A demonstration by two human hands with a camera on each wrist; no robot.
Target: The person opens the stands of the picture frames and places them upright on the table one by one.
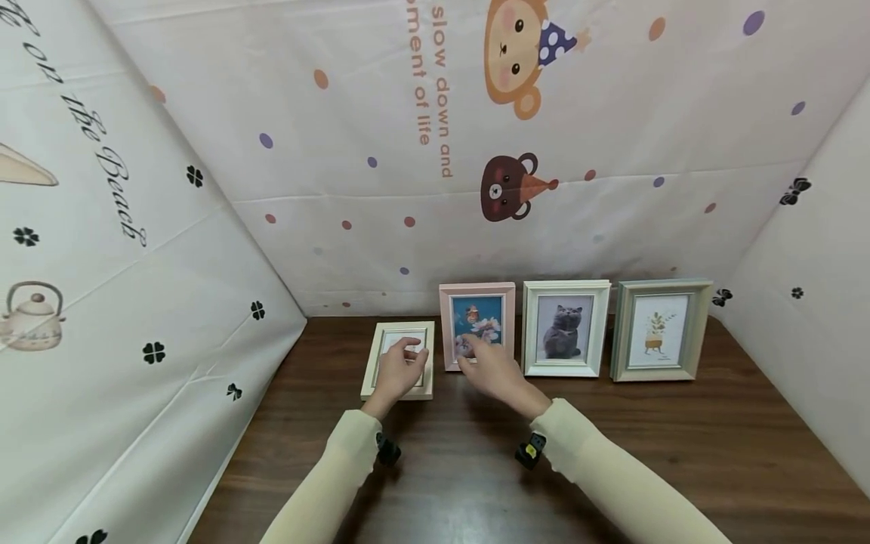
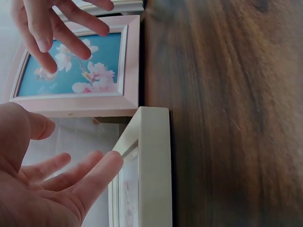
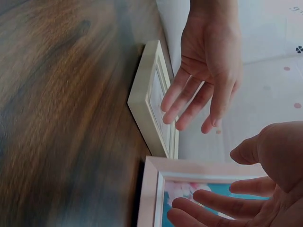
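Observation:
A cream photo frame (image 1: 427, 378) lies flat on the table, face up. Just above it hovers my left hand (image 1: 399, 372), fingers spread and loosely bent, gripping nothing. To its right, a pink photo frame (image 1: 443, 332) with a picture of blossoms on blue stands upright. My right hand (image 1: 495, 372) hangs in front of its lower part, also without a hold on anything. In the left wrist view, a fingertip of the left hand (image 2: 66, 184) overlaps the cream frame's edge; whether they touch I cannot tell. In the right wrist view, the right hand (image 3: 255, 189) partly covers the pink frame.
Right of the pink frame stand a white frame (image 1: 564, 329) with a grey cat picture and a grey-green frame (image 1: 658, 332) with a potted plant picture. A printed cloth (image 1: 381, 249) backs the dark wooden table (image 1: 448, 468), with more cloth at both sides.

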